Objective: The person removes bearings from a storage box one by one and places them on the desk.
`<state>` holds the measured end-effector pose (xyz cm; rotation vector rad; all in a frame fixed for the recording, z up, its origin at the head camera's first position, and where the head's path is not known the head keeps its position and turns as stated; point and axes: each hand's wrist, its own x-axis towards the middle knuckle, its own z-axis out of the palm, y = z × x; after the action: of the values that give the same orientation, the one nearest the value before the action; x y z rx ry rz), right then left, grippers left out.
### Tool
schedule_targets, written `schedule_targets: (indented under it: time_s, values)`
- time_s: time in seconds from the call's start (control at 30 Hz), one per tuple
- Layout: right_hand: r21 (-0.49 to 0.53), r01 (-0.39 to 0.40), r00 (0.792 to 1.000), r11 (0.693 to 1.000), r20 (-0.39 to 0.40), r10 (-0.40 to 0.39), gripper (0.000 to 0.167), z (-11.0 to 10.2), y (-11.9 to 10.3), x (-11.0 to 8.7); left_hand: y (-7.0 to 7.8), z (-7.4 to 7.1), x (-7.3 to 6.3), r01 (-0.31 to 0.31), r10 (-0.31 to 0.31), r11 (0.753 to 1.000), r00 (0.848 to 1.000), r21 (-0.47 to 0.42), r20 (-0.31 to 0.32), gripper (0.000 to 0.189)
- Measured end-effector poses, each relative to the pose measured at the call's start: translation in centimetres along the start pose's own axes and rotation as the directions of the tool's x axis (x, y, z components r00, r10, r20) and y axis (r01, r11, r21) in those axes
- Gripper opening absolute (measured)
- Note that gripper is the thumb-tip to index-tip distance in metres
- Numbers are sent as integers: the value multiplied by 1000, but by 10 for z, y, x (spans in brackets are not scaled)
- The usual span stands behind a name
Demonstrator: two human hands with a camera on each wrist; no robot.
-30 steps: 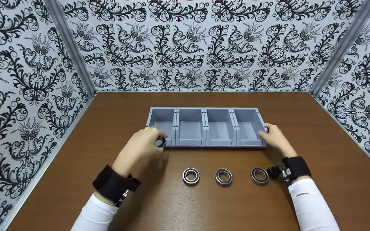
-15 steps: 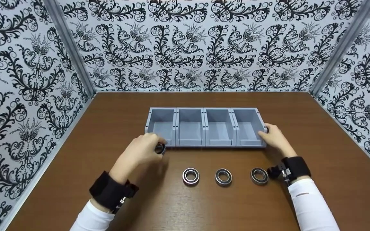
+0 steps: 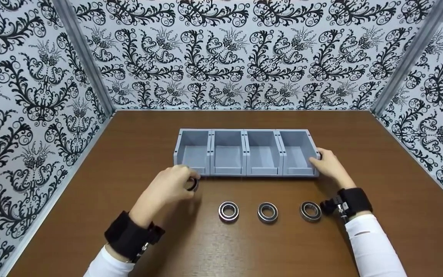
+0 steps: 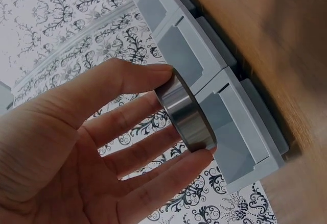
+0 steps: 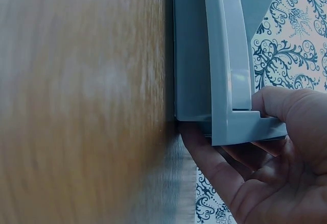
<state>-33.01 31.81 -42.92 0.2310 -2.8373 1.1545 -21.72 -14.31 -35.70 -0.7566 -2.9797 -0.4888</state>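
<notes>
My left hand (image 3: 169, 184) pinches a bearing (image 4: 184, 113) by its rim, thumb on one side and fingertips on the other, just in front of the leftmost bin. In the left wrist view the bearing's shiny outer ring faces the camera. At the right end of the grey row of bins (image 3: 227, 171), my right hand (image 3: 327, 163) grips the side wall of the last bin, its thumb over the edge inside and its fingers along the outside. Three more bearings lie flat in front of the bins: a left one (image 3: 228, 212), a middle one (image 3: 267, 212) and a right one (image 3: 310, 211).
The bins stand joined side by side on a brown wooden table (image 3: 244, 250), their low fronts facing me. Patterned panels (image 3: 225, 57) enclose the table at the back and both sides. The right wrist strap (image 3: 354, 201) is close beside the right bearing.
My left hand has drawn back toward me from over the leftmost bin, with the bearing still in its fingers and now turned more edge-on. My right hand has stayed on the bin.
</notes>
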Motion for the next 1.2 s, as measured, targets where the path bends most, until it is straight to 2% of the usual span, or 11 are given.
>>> schedule_targets:
  time_s: [0.23,0.5,0.7,0.93,1.2]
  values:
    - [9,5,1000,1000,-4,-5,43,-1,0,-1,2,3,-5,-9,9,1000,1000,-4,-1,32]
    - [17,1,1000,1000,-1,-1,42,-1,-1,-1,3,8,-11,-41,41,999,999,4,-2,19]
    - [13,-6,1000,1000,-1,6,42,0,0,-1,5,12,-17,-51,51,999,999,1,-6,17]
    - [5,8,1000,1000,-6,-8,41,0,0,0,4,18,-21,-63,63,998,998,-6,-7,17]
    - [8,31,999,999,-17,-31,39,1,0,1,2,25,-24,-79,79,997,997,-13,3,27]
